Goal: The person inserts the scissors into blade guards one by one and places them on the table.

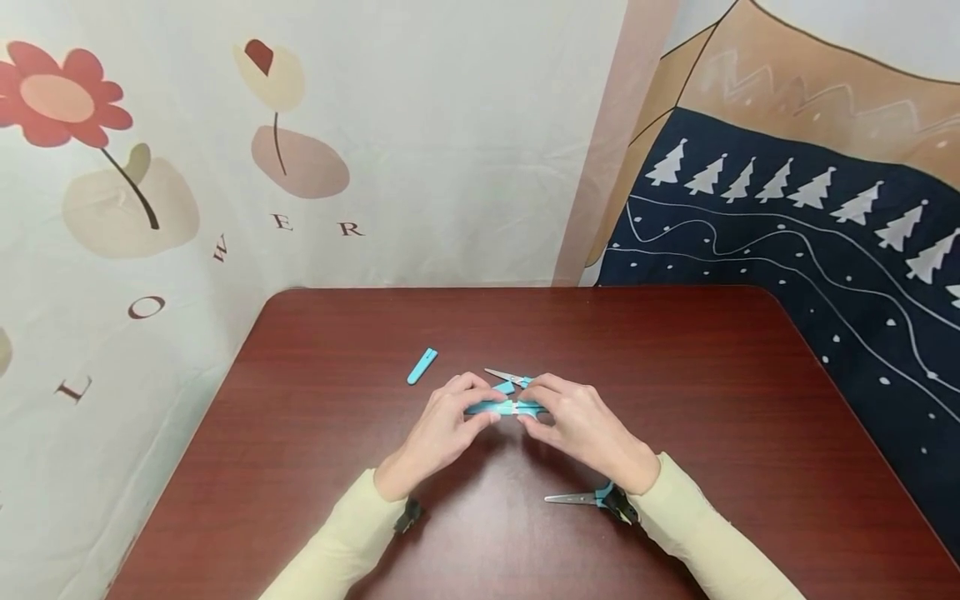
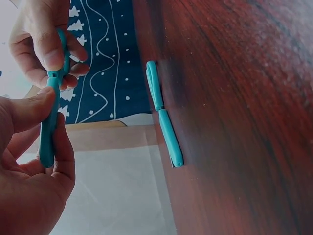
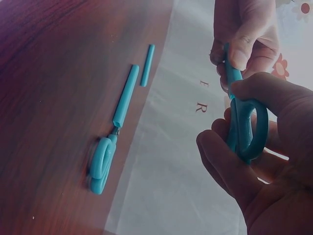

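Note:
My left hand [image 1: 444, 423] pinches a turquoise blade cover [image 2: 48, 129] between thumb and fingers. My right hand [image 1: 588, 423] grips the turquoise handles of a pair of scissors [image 3: 259, 132]. Cover and scissors meet end to end above the table, and the blades are hidden inside the cover. Just behind the hands, a second pair of scissors [image 1: 517, 379] lies on the table with its blade pointing left. Another blade cover [image 1: 504, 388] lies close to it, partly hidden by my fingers.
A loose turquoise cover [image 1: 422, 367] lies farther left on the brown table [image 1: 315, 467]. Uncovered scissors [image 1: 576, 499] lie beneath my right wrist, handles partly hidden by the wrist camera. Printed cloths [image 1: 450, 167] hang behind the table's far edge.

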The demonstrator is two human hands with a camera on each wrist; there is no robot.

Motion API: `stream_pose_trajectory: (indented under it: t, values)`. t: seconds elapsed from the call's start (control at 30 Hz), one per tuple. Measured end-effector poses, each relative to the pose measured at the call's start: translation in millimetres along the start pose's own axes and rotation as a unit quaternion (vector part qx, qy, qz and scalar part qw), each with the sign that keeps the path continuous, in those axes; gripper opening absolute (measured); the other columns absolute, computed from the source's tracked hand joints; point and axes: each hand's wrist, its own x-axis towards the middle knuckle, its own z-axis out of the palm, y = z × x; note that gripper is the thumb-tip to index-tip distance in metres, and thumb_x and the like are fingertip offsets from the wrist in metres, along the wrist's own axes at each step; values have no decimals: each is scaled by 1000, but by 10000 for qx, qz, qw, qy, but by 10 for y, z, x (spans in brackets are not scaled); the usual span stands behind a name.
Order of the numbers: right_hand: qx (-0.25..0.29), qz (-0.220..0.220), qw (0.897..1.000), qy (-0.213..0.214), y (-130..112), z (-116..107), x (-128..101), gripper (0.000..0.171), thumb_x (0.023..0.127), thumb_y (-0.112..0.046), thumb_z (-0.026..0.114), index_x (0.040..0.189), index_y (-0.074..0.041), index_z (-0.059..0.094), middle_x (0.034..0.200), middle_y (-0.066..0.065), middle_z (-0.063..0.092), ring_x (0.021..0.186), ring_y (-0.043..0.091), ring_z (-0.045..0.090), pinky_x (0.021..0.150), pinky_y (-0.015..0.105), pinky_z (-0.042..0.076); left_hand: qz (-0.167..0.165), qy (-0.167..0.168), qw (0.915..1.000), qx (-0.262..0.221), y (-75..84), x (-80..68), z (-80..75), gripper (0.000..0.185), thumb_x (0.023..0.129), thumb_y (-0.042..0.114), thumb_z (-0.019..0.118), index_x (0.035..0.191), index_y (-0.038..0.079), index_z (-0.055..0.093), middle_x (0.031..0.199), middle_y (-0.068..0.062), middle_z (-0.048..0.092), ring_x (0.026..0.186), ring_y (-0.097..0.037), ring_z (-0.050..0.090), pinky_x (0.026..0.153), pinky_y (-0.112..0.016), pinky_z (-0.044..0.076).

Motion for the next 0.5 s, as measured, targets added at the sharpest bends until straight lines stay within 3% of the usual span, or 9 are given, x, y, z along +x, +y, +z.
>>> stream_pose_trajectory:
  t: [0.5]
  values:
    - [-154, -114, 9997, 120, 7, 32, 6, 25, 82, -11, 88, 103, -6, 75, 101, 2, 70, 71, 8, 65, 64, 18, 55, 72, 70, 9999, 18, -15, -10, 18, 21, 87, 5, 82, 108, 6, 79, 101, -2, 66, 83, -15, 55, 69, -27, 49]
